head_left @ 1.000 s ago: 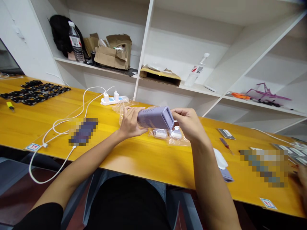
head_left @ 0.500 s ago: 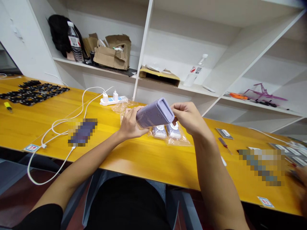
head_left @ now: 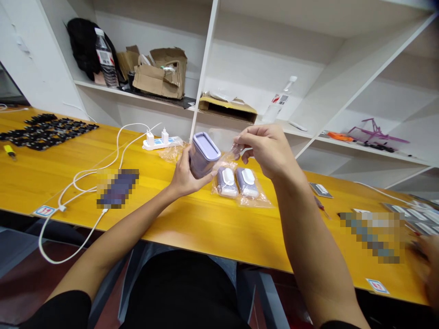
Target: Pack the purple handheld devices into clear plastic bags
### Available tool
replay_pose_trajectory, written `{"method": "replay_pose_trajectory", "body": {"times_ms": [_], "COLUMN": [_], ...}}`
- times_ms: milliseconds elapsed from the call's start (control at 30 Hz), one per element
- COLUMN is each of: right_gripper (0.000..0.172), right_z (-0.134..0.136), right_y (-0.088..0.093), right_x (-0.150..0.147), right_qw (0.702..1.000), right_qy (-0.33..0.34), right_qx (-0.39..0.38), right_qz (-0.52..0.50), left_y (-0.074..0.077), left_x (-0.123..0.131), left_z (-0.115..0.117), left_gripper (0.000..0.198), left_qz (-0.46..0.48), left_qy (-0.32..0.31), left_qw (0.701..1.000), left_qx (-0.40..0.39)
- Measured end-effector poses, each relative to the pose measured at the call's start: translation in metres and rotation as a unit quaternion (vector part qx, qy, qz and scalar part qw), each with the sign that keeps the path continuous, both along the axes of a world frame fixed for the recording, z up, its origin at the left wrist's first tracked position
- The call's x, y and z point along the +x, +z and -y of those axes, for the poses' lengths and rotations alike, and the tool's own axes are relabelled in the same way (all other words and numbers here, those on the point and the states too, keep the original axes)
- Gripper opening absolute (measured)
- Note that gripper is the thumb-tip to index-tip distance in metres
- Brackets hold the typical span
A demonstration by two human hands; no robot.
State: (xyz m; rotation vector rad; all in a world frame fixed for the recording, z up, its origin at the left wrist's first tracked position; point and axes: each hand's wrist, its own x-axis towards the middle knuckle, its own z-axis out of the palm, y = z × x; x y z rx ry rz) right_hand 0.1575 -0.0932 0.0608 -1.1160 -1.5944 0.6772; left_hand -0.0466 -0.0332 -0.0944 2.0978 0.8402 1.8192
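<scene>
My left hand point(head_left: 188, 176) is wrapped round a lavender box-shaped device point(head_left: 205, 153), held tilted above the table with its recessed end facing up. Clear plastic film covers the device, at least in part. My right hand point(head_left: 262, 146) pinches the edge of a clear plastic bag point(head_left: 228, 156), which stretches across from the device. Below the hands lie two smaller lavender pieces with white oval tops, a left one point(head_left: 227, 182) and a right one point(head_left: 247, 183), on or in clear plastic on the table.
A white power strip point(head_left: 163, 143) with two chargers sits behind my left hand. White cables run to a blurred phone-like item point(head_left: 118, 188). Many black parts point(head_left: 48, 131) lie far left. At right are a screwdriver point(head_left: 320, 205) and another person's hand point(head_left: 430, 260). Shelves stand behind.
The lavender device has turned more upright and shifted left. My right hand has moved up and away from it, drawing the clear plastic out between my hands.
</scene>
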Motion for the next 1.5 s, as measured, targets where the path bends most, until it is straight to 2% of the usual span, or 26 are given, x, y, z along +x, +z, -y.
{"method": "replay_pose_trajectory", "body": {"times_ms": [100, 200, 300, 367, 467, 633, 800, 900, 1000, 1067, 1167, 1267, 1333, 1433, 1500], "right_gripper": [0.015, 0.019, 0.028, 0.034, 0.043, 0.042, 0.040, 0.034, 0.032, 0.036, 0.047, 0.056, 0.059, 0.069, 0.074], "right_z": [-0.006, -0.011, -0.013, -0.012, -0.014, -0.031, -0.039, -0.042, -0.043, -0.042, -0.042, -0.048, -0.053, -0.057, -0.057], "right_y": [0.009, 0.025, 0.047, 0.062, 0.077, 0.081, 0.072, 0.058, 0.039, 0.027, 0.002, -0.037, -0.071, -0.122, -0.147], "right_x": [-0.005, -0.012, -0.021, -0.028, -0.032, -0.023, -0.009, -0.004, 0.000, 0.002, 0.009, 0.014, 0.015, 0.011, 0.006], "right_qw": [1.000, 0.999, 0.999, 0.997, 0.995, 0.996, 0.996, 0.997, 0.998, 0.997, 0.994, 0.986, 0.979, 0.970, 0.958], "right_qy": [0.011, 0.014, -0.002, -0.038, -0.063, -0.006, -0.005, -0.015, 0.011, 0.034, 0.053, 0.053, 0.059, 0.129, 0.180], "right_qx": [0.019, 0.036, 0.055, 0.064, 0.071, 0.085, 0.083, 0.060, 0.032, 0.007, -0.025, -0.022, -0.037, -0.104, -0.141], "right_qz": [-0.003, -0.002, 0.000, 0.006, 0.016, 0.006, -0.021, -0.036, -0.057, -0.069, -0.093, -0.157, -0.189, -0.177, -0.171], "left_y": [0.008, 0.022, 0.044, 0.060, 0.081, 0.098, 0.096, 0.085, 0.071, 0.061, 0.048, 0.037, 0.031, 0.025, 0.022], "left_x": [0.001, 0.002, 0.002, 0.001, 0.002, 0.009, 0.014, 0.015, 0.017, 0.018, 0.017, 0.015, 0.013, 0.010, 0.008], "left_z": [-0.001, -0.005, -0.011, -0.018, -0.030, -0.049, -0.046, -0.037, -0.030, -0.027, -0.027, -0.030, -0.033, -0.037, -0.039], "left_gripper": [0.079, 0.072, 0.073, 0.073, 0.068, 0.054, 0.058, 0.061, 0.062, 0.061, 0.062, 0.063, 0.061, 0.059, 0.056], "left_qz": [0.036, 0.062, 0.084, 0.093, 0.098, 0.110, 0.115, 0.114, 0.120, 0.142, 0.204, 0.251, 0.250, 0.238, 0.236], "left_qy": [0.000, -0.012, -0.048, -0.073, -0.097, -0.129, -0.144, -0.167, -0.202, -0.235, -0.281, -0.292, -0.292, -0.298, -0.315], "left_qw": [0.999, 0.997, 0.995, 0.993, 0.990, 0.985, 0.981, 0.975, 0.960, 0.939, 0.890, 0.850, 0.843, 0.843, 0.838], "left_qx": [-0.018, -0.034, -0.039, -0.030, -0.017, -0.041, -0.055, -0.092, -0.155, -0.209, -0.295, -0.358, -0.376, -0.380, -0.378]}}
